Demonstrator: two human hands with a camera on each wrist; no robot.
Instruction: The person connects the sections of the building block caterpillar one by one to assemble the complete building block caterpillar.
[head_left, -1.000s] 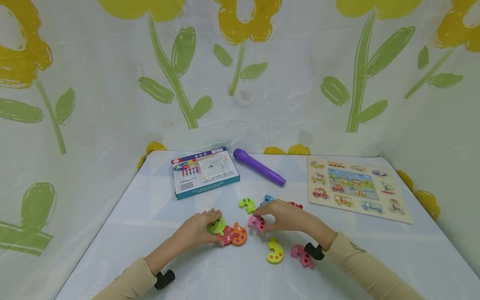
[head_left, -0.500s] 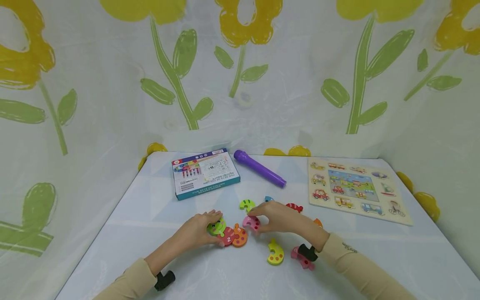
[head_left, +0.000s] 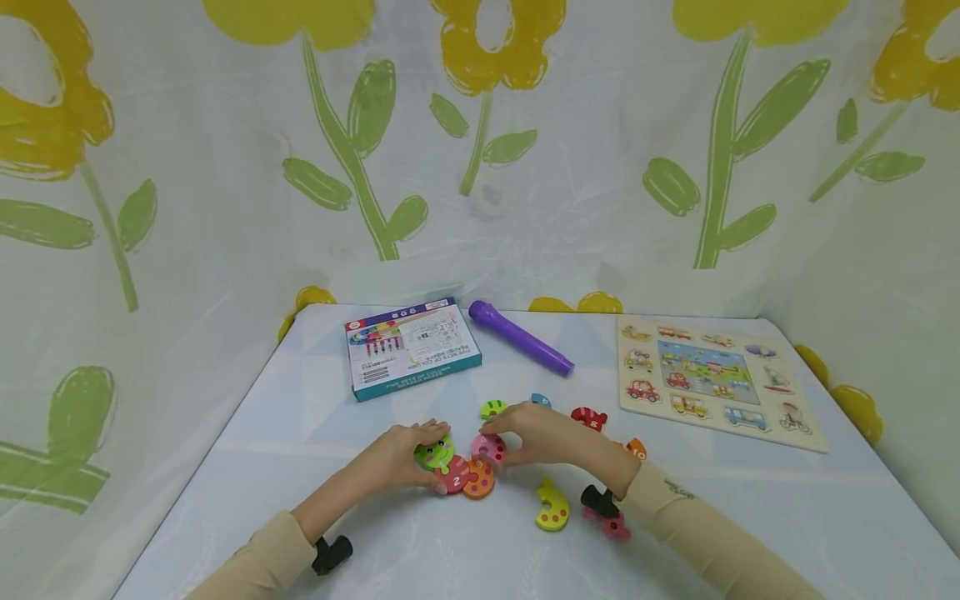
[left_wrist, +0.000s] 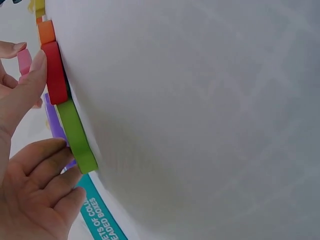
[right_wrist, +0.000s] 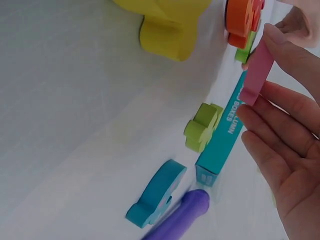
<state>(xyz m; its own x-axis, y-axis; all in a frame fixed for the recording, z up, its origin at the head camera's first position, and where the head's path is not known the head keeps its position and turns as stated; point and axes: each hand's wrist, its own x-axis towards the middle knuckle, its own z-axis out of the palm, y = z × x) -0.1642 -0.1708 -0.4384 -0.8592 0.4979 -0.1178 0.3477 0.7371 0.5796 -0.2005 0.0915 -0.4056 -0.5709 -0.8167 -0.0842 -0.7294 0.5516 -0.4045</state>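
Observation:
My left hand [head_left: 397, 458] grips a joined row of puzzle pieces lying on the table. Its fingers rest at the green smiling-head piece [head_left: 437, 454] and its thumb against the red piece [head_left: 453, 478] marked 2. An orange spotted piece [head_left: 480, 483] is linked to the red one's right side. Between thumb and fingertips, my right hand [head_left: 546, 433] pinches a pink spotted puzzle piece [head_left: 489, 450]. From the head, that piece overlaps the orange one's upper edge; the right wrist view shows the pink piece [right_wrist: 258, 72] raised off the table.
Loose pieces lie around: yellow [head_left: 552, 510], pink [head_left: 613, 527] partly behind the wrist camera, red [head_left: 588, 417], blue [head_left: 541, 401], green [head_left: 492, 408] and orange [head_left: 637, 448]. Farther back are a flat box [head_left: 416, 350], a purple toy microphone [head_left: 521, 337] and a wooden picture board [head_left: 720, 383].
My right hand has moved left with the pink piece, from beyond the orange piece to right over its edge. The left hand keeps its hold in place.

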